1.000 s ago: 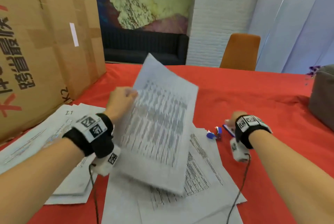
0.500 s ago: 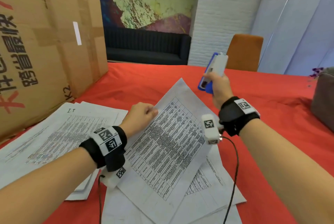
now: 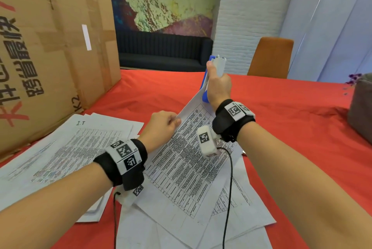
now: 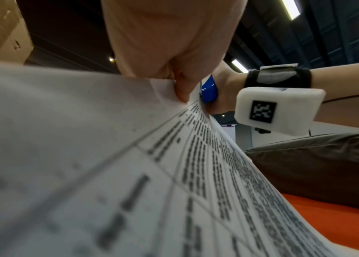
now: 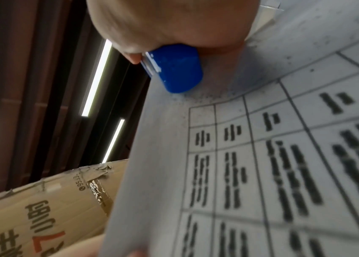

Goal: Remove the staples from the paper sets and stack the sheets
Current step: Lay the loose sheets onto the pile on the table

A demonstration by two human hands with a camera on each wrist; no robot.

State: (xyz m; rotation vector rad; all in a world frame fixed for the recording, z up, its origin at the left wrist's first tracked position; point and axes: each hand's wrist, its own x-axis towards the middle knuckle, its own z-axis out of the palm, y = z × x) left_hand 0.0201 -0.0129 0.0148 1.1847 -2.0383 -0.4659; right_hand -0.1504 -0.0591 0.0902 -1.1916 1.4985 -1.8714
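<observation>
A printed paper set with a table on it lies tilted over other sheets at the table's middle. My left hand pinches its upper left edge, thumb on top. My right hand grips a blue and white staple remover upright, its blue lower end at the set's top corner. The same blue end shows just beyond my left thumb. The staple itself is hidden.
A spread pile of loose printed sheets lies at the left, more sheets under the held set. A big cardboard box stands at the left edge. A grey cushion sits at the right on the red tablecloth.
My left hand lowered the paper set flat onto the pile. My right hand picked the staple remover off the table, raised it, then brought it down to the set's top corner.
</observation>
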